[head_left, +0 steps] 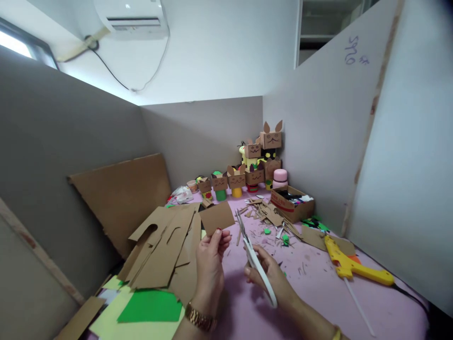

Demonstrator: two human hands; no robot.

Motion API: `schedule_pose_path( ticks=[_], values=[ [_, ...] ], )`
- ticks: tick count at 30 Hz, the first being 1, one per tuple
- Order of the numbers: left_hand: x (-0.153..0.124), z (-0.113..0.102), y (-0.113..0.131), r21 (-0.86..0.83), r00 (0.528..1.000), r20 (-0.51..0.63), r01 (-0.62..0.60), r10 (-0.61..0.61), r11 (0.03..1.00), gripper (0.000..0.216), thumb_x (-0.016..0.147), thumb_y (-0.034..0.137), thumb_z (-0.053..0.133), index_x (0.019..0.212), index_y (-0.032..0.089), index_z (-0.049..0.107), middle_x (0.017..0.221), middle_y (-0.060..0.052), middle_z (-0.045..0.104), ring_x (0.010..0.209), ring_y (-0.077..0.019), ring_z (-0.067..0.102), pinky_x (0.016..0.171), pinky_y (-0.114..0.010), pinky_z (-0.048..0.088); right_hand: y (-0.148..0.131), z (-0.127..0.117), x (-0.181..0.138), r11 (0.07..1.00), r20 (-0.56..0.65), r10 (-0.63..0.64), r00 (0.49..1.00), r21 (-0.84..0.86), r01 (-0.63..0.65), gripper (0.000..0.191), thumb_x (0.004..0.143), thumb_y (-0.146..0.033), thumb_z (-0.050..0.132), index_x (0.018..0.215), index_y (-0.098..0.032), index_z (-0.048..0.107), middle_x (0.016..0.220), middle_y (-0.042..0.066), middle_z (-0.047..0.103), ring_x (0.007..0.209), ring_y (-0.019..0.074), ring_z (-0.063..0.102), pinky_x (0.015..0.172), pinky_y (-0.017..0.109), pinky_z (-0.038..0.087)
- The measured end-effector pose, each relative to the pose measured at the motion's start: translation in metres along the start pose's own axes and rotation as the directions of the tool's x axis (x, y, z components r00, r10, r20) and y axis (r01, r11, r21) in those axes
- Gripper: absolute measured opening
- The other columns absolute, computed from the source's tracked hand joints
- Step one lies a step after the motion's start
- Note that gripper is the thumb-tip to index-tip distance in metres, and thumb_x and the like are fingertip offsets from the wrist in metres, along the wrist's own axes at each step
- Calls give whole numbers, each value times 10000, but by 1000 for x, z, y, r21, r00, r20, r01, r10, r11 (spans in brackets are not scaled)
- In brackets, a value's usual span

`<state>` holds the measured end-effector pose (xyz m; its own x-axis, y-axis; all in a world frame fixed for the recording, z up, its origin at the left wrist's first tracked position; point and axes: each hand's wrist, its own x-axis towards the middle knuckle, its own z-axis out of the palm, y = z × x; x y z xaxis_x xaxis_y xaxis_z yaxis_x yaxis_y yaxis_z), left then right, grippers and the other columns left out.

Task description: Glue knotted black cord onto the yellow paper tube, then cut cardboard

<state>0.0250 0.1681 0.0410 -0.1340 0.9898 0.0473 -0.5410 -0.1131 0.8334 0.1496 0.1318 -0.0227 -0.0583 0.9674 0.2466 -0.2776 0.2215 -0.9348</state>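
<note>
My left hand pinches a small brown cardboard rectangle by its lower edge and holds it upright above the pink table. My right hand grips white-handled scissors, whose blades point up and away, just right of the cardboard piece and apart from it. A gold watch sits on my left wrist.
Cut cardboard sheets and green and yellow paper are piled at the left. A yellow glue gun lies at the right. Cardboard scraps, a small box and several cardboard animal figures stand at the back. Partition walls enclose the table.
</note>
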Motion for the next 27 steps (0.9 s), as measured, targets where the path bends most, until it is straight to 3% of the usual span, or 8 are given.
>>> schedule_pose_path(
  ticks=[13, 27],
  values=[
    [-8, -7, -15, 49, 1000, 5, 25, -25, 999, 178, 615, 277, 729, 632, 116, 655, 568, -23, 696, 509, -88, 610, 516, -172, 490, 4, 0, 0, 999, -2, 32, 999, -34, -32, 484, 656, -373, 728, 1060, -215, 513, 627, -63, 460, 546, 100, 424, 488, 208, 396],
    [-9, -12, -13, 204, 997, -16, -73, 77, 976, 232, 640, 324, 709, 685, 113, 624, 556, -12, 667, 496, -102, 587, 526, -209, 481, -1, 2, -3, 995, 68, 67, 995, -75, -62, 480, 663, -383, 721, 1045, -187, 507, 655, -58, 439, 543, 89, 387, 465, 193, 366]
  ],
)
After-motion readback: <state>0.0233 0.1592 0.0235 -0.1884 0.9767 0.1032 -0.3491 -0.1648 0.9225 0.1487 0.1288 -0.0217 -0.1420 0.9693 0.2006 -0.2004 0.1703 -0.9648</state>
